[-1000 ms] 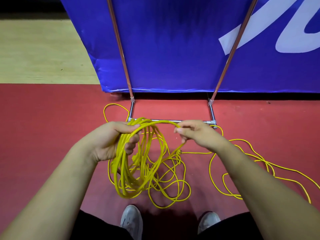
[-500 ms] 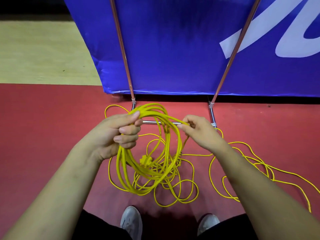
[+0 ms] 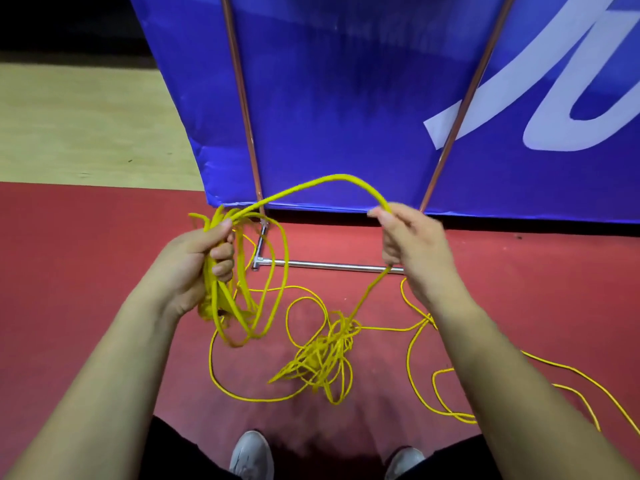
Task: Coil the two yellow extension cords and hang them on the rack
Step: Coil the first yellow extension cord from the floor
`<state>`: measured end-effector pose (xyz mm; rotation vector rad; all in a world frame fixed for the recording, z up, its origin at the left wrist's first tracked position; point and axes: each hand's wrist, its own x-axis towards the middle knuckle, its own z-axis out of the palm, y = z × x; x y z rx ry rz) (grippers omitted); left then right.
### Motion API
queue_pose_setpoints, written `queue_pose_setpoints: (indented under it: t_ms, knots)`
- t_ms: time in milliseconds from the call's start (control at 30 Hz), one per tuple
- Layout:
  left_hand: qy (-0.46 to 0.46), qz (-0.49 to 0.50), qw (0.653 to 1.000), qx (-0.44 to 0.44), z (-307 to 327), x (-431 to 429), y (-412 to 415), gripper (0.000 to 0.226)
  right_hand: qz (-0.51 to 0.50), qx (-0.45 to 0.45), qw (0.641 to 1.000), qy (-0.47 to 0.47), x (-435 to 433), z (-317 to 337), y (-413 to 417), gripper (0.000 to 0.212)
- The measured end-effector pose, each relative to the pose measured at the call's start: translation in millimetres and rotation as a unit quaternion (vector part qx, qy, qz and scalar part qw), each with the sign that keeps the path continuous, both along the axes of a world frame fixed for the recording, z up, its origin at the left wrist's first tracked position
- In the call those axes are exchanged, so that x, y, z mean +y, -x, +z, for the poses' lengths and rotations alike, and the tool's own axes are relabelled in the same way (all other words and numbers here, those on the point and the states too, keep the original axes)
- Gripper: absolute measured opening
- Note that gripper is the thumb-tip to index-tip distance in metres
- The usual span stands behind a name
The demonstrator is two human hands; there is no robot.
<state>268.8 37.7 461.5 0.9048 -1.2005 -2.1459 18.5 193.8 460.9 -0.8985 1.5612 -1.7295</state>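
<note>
My left hand grips a bundle of yellow cord loops that hang down below it. From the bundle a single strand arches up and right to my right hand, which pinches it at the fingertips. Below that hand the strand drops to a tangled yellow heap on the red floor. More loose yellow cord trails off to the right. The rack's copper poles rise in front of me, joined low down by a silver base bar.
A blue banner stands right behind the rack. The floor is red mat near me and pale wood farther left. My two grey shoes show at the bottom edge.
My hands have moved apart and upward. My right hand has pulled a strand up into a wide arch, and the loops under my left hand have drawn in, leaving a tangle on the floor.
</note>
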Motion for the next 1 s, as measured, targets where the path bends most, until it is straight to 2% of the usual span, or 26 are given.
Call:
queue_pose_setpoints:
  t_ms: [67, 133, 200, 367, 433, 467, 567, 600, 633, 700, 767, 833, 933, 1000]
  knots:
    - [0.017, 0.010, 0.999, -0.029, -3.5, 0.8, 3.5, 0.022, 0.006, 0.016, 1.000, 0.018, 0.8, 15.7, 0.2, 0.017]
    - [0.025, 0.022, 0.998, -0.045, -6.7, 2.9, 6.6, 0.021, 0.017, 0.142, 0.988, -0.051, 0.9, 4.2, 1.0, 0.019]
    - [0.015, 0.028, 0.998, -0.050, -8.6, 5.4, 8.7, 0.021, 0.021, 0.280, 0.952, -0.123, 3.1, -18.1, 4.4, 0.015]
    - [-0.052, -0.042, 0.997, -0.025, -9.0, 8.7, 8.0, 0.028, 0.041, 0.352, 0.913, -0.201, 8.9, -43.1, 15.4, 0.012]
    - [-0.076, -0.057, 0.995, 0.000, -9.5, 9.9, 8.8, 0.027, 0.036, 0.366, 0.906, -0.208, 9.2, -47.7, 16.4, 0.015]
    - [-0.083, -0.063, 0.995, 0.010, -10.1, 11.0, 9.7, 0.024, 0.027, 0.352, 0.915, -0.195, 9.7, -48.6, 15.7, 0.016]
    - [-0.060, -0.065, 0.996, 0.005, -10.5, 14.5, 13.1, 0.017, 0.008, 0.200, 0.972, -0.121, 13.3, -43.8, 9.6, 0.013]
    - [-0.042, -0.062, 0.997, -0.008, -11.2, 14.9, 14.8, 0.016, 0.010, 0.184, 0.976, -0.112, 13.4, -42.7, 8.6, 0.013]
    - [-0.021, -0.060, 0.998, -0.027, -11.4, 15.7, 16.9, 0.016, 0.026, 0.204, 0.970, -0.128, 12.1, -41.7, 8.2, 0.014]
    - [0.027, -0.062, 0.994, -0.080, -12.8, 17.7, 21.5, 0.017, 0.093, 0.276, 0.930, -0.223, 9.1, -44.6, 8.7, 0.015]
    - [0.073, -0.066, 0.985, -0.141, -16.9, 19.3, 25.7, 0.019, 0.148, 0.342, 0.866, -0.332, 8.3, -48.5, 11.0, 0.019]
    - [0.105, -0.063, 0.977, -0.176, -23.7, 17.8, 26.8, 0.020, 0.186, 0.368, 0.823, -0.390, 8.8, -49.7, 13.2, 0.017]
    - [0.099, -0.061, 0.975, -0.190, -32.5, 16.2, 27.8, 0.021, 0.298, 0.333, 0.797, -0.406, 9.0, -42.3, 10.1, 0.021]
    - [0.078, -0.064, 0.975, -0.197, -35.2, 21.5, 31.5, 0.021, 0.381, 0.291, 0.795, -0.372, 8.6, -33.6, 3.3, 0.022]
